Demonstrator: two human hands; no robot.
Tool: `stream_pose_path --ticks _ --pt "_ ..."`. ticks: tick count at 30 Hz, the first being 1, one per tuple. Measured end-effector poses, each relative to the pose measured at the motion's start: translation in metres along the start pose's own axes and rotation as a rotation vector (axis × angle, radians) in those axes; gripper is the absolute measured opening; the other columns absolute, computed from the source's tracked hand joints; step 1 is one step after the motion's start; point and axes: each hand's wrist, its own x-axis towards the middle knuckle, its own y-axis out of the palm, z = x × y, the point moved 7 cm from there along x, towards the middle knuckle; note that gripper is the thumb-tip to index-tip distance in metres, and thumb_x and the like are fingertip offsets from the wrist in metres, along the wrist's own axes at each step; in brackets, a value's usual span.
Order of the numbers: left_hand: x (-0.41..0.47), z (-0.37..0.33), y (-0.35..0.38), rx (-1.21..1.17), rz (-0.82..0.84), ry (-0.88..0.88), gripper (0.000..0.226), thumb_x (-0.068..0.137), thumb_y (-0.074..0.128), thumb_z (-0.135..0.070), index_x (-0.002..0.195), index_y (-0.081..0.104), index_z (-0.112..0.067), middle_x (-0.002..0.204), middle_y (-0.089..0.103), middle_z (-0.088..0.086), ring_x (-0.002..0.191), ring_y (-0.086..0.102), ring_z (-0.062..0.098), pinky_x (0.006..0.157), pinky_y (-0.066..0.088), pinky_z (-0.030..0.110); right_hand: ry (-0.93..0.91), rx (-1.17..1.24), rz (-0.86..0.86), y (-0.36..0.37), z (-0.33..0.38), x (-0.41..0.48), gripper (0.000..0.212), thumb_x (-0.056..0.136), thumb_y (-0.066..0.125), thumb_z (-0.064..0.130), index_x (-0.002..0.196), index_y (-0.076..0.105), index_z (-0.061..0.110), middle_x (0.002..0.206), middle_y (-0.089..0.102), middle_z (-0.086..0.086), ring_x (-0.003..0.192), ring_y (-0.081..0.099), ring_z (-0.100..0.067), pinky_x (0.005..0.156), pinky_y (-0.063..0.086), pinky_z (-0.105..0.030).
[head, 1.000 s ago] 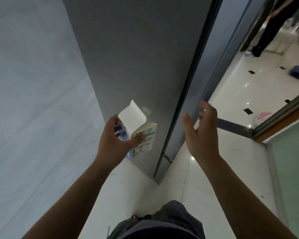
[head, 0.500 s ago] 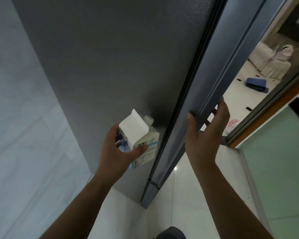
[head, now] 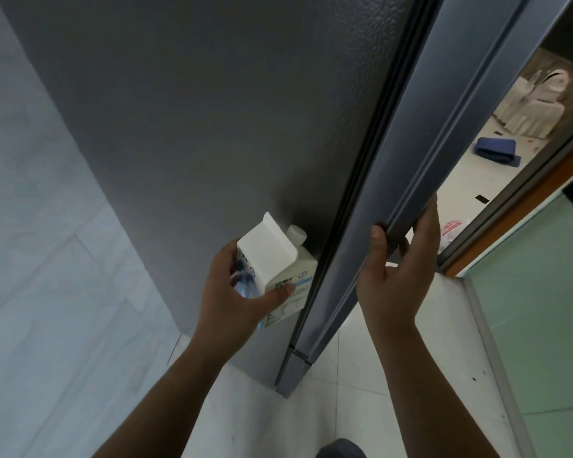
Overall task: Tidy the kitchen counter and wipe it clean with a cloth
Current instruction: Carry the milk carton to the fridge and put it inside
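**Carton in one hand, fridge door edge in the other**

At far left a pale tiled wall [head: 40, 226] runs down to the floor, and the dark textured side of the fridge [head: 212, 127] stands against it. Just in front of that panel the left hand [head: 232, 299] holds a white milk carton [head: 275, 269], gable top and screw cap up, thumb across the printed face and fingers wrapped behind; kept upright, it seems, so nothing spills while the other hand works. To its right the right hand [head: 401, 269] is curled around the edge of the fridge door [head: 420, 153], thumb on the near face and fingers hooked behind the lip, a grip suited to pulling the door open. The door looks shut against its dark seal. By my reading the carton is being put away as part of the tidying. Neither counter nor cloth is in sight. At far right a doorway shows a pale floor with a blue folded item [head: 497, 148]
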Motion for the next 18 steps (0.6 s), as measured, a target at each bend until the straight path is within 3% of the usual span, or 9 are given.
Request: stream_pose_path --ticks 9,11,15,18 --pt "0.0 0.003 0.012 0.033 0.033 0.009 0.075 0.051 0.069 -0.052 0.116 0.041 -0.029 0.112 0.052 -0.017 0.106 0.055 0.005 0.069 0.047 0.004 -0.016 0.034 -0.01 -0.013 -0.008 0.0 0.053 0.092 0.055 0.019 0.138 0.03 0.015 0.135 0.049 -0.019 0.119 0.054 -0.031 0.082 0.054 -0.052" --pt "0.0 0.002 0.016 0.023 0.043 -0.001 0.072 0.051 0.07 -0.049 0.114 0.041 -0.031 0.112 0.053 -0.017 0.106 0.055 0.005 0.067 0.047 0.005 0.01 0.02 -0.029 -0.03 -0.016 0.001 0.055 0.092 0.055 0.018 0.139 0.029 0.026 0.134 0.051 -0.01 0.119 0.055 -0.026 0.085 0.054 -0.051" --pt "-0.004 -0.004 0.032 -0.002 0.067 0.025 0.071 0.049 0.073 -0.049 0.112 0.041 -0.039 0.116 0.053 -0.015 0.111 0.054 0.006 0.073 0.052 0.015 0.111 -0.01 -0.085 -0.069 -0.036 0.005 0.054 0.088 0.055 0.022 0.136 0.035 0.036 0.122 0.048 0.033 0.114 0.053 -0.005 0.088 0.055 -0.039" --pt "-0.008 -0.008 0.044 -0.053 0.037 0.023 0.068 0.054 0.084 -0.036 0.106 0.041 -0.046 0.116 0.055 -0.012 0.112 0.055 0.012 0.085 0.054 0.036 0.148 -0.032 -0.135 -0.095 -0.051 0.009 0.051 0.085 0.055 0.027 0.134 0.039 0.028 0.115 0.045 0.036 0.107 0.052 -0.001 0.084 0.052 -0.023"
